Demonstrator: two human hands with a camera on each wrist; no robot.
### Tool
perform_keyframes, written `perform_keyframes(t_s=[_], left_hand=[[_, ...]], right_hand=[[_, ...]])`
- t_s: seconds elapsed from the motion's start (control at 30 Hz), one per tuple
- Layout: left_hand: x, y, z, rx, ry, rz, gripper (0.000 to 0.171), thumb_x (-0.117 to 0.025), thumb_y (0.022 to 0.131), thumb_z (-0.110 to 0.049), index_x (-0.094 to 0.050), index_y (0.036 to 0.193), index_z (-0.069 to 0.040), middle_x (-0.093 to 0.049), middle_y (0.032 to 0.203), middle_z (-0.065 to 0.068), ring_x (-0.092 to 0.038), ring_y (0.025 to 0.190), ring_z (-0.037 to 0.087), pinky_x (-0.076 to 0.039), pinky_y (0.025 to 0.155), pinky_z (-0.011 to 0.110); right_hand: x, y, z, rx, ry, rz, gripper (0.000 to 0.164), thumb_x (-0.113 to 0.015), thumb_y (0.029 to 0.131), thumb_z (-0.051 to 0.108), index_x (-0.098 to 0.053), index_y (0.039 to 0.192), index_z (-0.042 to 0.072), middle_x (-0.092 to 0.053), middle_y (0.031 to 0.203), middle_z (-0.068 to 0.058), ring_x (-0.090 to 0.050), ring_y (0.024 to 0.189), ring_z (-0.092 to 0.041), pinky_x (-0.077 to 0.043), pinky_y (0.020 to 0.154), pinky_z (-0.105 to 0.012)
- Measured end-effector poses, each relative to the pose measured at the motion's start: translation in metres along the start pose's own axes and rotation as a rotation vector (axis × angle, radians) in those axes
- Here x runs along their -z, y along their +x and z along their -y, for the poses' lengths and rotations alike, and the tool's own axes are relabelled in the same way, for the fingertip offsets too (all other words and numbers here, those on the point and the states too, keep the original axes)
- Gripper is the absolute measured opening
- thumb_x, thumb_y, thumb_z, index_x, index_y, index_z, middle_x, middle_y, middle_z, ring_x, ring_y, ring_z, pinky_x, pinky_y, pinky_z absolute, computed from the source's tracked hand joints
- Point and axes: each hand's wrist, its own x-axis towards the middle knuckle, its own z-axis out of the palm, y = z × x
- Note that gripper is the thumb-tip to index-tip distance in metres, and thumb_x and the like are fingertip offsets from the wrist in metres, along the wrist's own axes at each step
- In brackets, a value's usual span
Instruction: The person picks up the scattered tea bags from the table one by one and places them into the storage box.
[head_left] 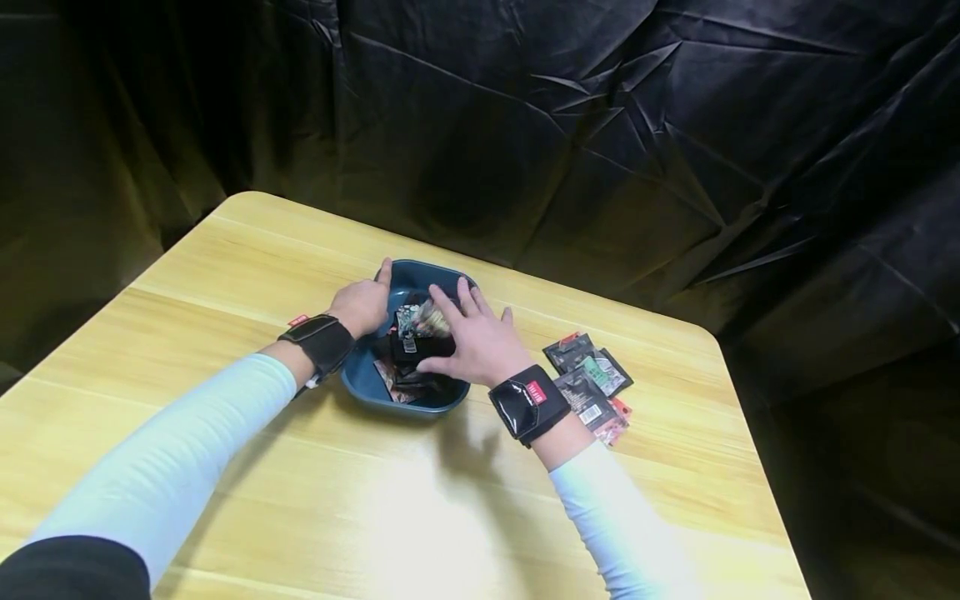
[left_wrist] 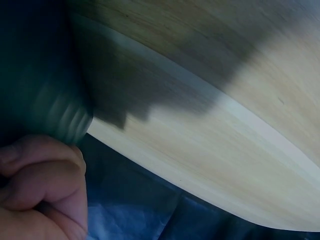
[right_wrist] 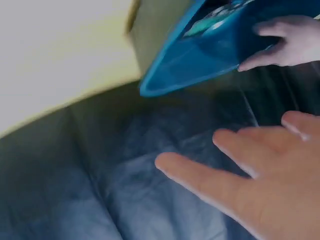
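A dark blue plastic basin (head_left: 365, 385) stands on the wooden table with several small printed packets (head_left: 405, 392) inside it. My left hand (head_left: 362, 305) grips the basin's left rim, index finger stretched along the edge; the left wrist view shows its other fingers (left_wrist: 47, 182) curled beside the basin wall. Over the right side of the basin my right hand (head_left: 486, 340) is spread, fingers apart and holding nothing. Motion blurs one packet (head_left: 435, 320) just below its fingertips. In the right wrist view the same straight fingers (right_wrist: 200, 182) show near the basin corner (right_wrist: 165, 82).
To the right of the basin lies a loose pile of dark packets (head_left: 588, 387), some with red or green parts, partly behind the right wristband (head_left: 531, 404). A black curtain (head_left: 480, 150) hangs behind the table's far edge (head_left: 517, 275).
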Motion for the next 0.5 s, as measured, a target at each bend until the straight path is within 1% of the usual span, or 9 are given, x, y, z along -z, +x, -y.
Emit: perform_keyframes(t_s=[0.07, 0.1, 0.17, 0.23, 0.3, 0.37, 0.5], left_hand=[[-0.001, 0.0, 0.001, -0.006, 0.005, -0.001, 0.08, -0.05, 0.09, -0.007, 0.002, 0.15, -0.001, -0.047, 0.06, 0.005, -0.05, 0.054, 0.021, -0.036, 0.047, 0.029], [-0.001, 0.001, 0.001, -0.008, 0.01, -0.005, 0.079, -0.05, 0.089, -0.007, 0.001, 0.15, 0.0, -0.047, 0.06, 0.005, -0.051, 0.055, 0.021, -0.036, 0.047, 0.029], [-0.001, 0.002, 0.002, -0.013, 0.015, -0.008, 0.079, -0.049, 0.089, -0.007, 0.001, 0.149, 0.0, -0.047, 0.06, 0.005, -0.05, 0.055, 0.021, -0.036, 0.047, 0.03], [-0.002, 0.002, 0.002, -0.014, 0.018, -0.011, 0.079, -0.049, 0.089, -0.007, 0.001, 0.149, 0.0, -0.047, 0.059, 0.005, -0.05, 0.053, 0.021, -0.036, 0.046, 0.029], [-0.002, 0.003, 0.003, -0.012, 0.021, -0.012, 0.08, -0.05, 0.089, -0.007, 0.001, 0.149, 0.0, -0.046, 0.059, 0.005, -0.05, 0.053, 0.021, -0.036, 0.046, 0.029], [-0.003, 0.004, 0.003, -0.007, 0.02, -0.012, 0.08, -0.051, 0.089, -0.008, 0.002, 0.15, -0.001, -0.046, 0.059, 0.005, -0.05, 0.053, 0.021, -0.036, 0.046, 0.029], [-0.004, 0.005, 0.004, -0.002, 0.015, -0.005, 0.081, -0.051, 0.089, -0.009, 0.003, 0.15, -0.001, -0.047, 0.06, 0.005, -0.051, 0.054, 0.021, -0.036, 0.046, 0.029]], right_hand=[[0.0, -0.004, -0.003, -0.03, 0.077, 0.092, 0.09, -0.057, 0.077, 0.067, -0.018, 0.15, 0.033, -0.015, 0.157, -0.009, -0.018, 0.144, -0.031, -0.02, 0.104, -0.067], [-0.001, -0.006, -0.007, -0.044, 0.099, 0.11, 0.09, -0.055, 0.077, 0.07, -0.016, 0.15, 0.035, -0.013, 0.157, -0.008, -0.015, 0.145, -0.03, -0.018, 0.105, -0.067], [-0.001, -0.012, -0.017, -0.074, 0.116, 0.108, 0.086, -0.051, 0.079, 0.071, -0.017, 0.149, 0.036, -0.012, 0.157, -0.006, -0.014, 0.145, -0.028, -0.016, 0.107, -0.065], [-0.001, -0.02, -0.03, -0.121, 0.135, 0.1, 0.082, -0.049, 0.081, 0.069, -0.018, 0.149, 0.036, -0.013, 0.157, -0.005, -0.013, 0.145, -0.027, -0.016, 0.108, -0.064], [-0.003, -0.032, -0.046, -0.178, 0.148, 0.105, 0.079, -0.048, 0.083, 0.068, -0.019, 0.149, 0.035, -0.012, 0.157, -0.005, -0.012, 0.145, -0.027, -0.016, 0.109, -0.062], [-0.007, -0.046, -0.064, -0.237, 0.157, 0.107, 0.077, -0.049, 0.085, 0.064, -0.021, 0.149, 0.032, -0.012, 0.157, -0.008, -0.013, 0.145, -0.029, -0.016, 0.108, -0.063], [-0.025, -0.079, -0.1, -0.353, 0.162, 0.13, 0.079, -0.056, 0.086, 0.051, -0.022, 0.15, 0.018, -0.013, 0.155, -0.021, -0.02, 0.14, -0.04, -0.024, 0.105, -0.062]])
